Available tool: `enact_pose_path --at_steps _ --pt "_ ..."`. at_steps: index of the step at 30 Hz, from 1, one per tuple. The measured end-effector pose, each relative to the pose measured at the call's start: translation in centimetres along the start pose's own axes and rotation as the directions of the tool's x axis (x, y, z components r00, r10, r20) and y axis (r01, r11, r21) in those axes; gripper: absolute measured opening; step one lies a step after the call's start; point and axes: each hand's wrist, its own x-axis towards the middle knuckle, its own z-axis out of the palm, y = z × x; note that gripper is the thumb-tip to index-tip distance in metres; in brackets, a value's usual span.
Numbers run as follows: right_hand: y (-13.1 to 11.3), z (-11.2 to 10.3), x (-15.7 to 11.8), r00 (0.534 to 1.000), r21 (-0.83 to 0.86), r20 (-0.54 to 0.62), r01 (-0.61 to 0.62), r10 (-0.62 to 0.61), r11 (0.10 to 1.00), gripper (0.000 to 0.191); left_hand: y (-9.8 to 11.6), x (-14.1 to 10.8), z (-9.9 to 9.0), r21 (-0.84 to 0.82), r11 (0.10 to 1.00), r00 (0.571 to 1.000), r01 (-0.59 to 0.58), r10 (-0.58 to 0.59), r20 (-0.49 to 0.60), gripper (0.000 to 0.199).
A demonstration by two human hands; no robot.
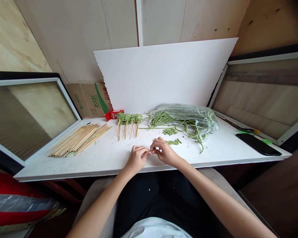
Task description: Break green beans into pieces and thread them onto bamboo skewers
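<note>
My left hand (137, 159) and my right hand (164, 152) meet over the front of the white table, fingertips pinched together. Something thin and small is between them, mostly hidden by the fingers, so I cannot make out what it is. Just beyond my right hand lies a row of cut green bean pieces (174, 142). A small pile of similar pieces (170, 131) sits behind that row. Farther back on the left, several bamboo skewers threaded with bean pieces (129, 118) lie side by side, bare ends toward me. A heap of plain bamboo skewers (80, 139) spreads across the table's left side.
Long green beans (164, 119) spill from a clear plastic bag (206, 117) at the back. A black phone (258, 144) and scissors (243, 129) lie on the right. A red box (114, 114), a carton (90, 100) and a white board (161, 77) stand behind; framed glass panels flank the table.
</note>
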Motion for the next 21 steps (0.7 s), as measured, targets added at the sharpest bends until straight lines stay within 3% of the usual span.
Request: enact_pose_path --at_steps 3,8,11,13,15,18,21 --pt "-0.3 0.5 -0.1 0.999 0.093 -0.011 -0.035 0.036 0.995 0.027 0.6 0.1 0.0 -0.075 0.997 1.000 0.016 -0.017 -0.018 0.024" --pt "0.0 1.1 -0.1 0.994 0.303 -0.015 -0.099 0.109 0.948 0.013 0.7 0.3 -0.1 -0.259 0.965 0.998 0.045 -0.052 -0.020 0.027" --pt "1.2 0.0 0.2 0.981 0.346 -0.048 -0.162 0.190 0.924 0.020 -0.3 0.2 0.1 -0.232 0.970 0.997 0.075 -0.080 -0.009 0.025" --pt "2.4 -1.9 0.4 0.960 0.206 -0.109 -0.233 0.259 0.950 0.023 -1.1 0.0 0.3 -0.183 0.978 0.995 0.102 -0.105 -0.002 0.024" --pt "4.1 -4.6 0.2 0.930 -0.049 -0.217 -0.313 0.296 0.948 0.020 -1.7 -0.2 0.5 -0.165 0.977 0.991 0.131 -0.131 0.012 0.025" --pt "6.8 -8.5 -0.7 0.867 -0.343 -0.307 -0.485 0.392 0.804 0.017 -2.1 -0.3 0.8 -0.154 0.976 0.988 0.153 -0.150 0.031 0.026" --pt "9.0 -10.8 -1.9 0.762 -0.440 -0.352 -0.647 0.543 0.623 0.017 -1.9 -0.3 0.9 -0.131 0.980 0.988 0.150 -0.144 0.055 0.025"
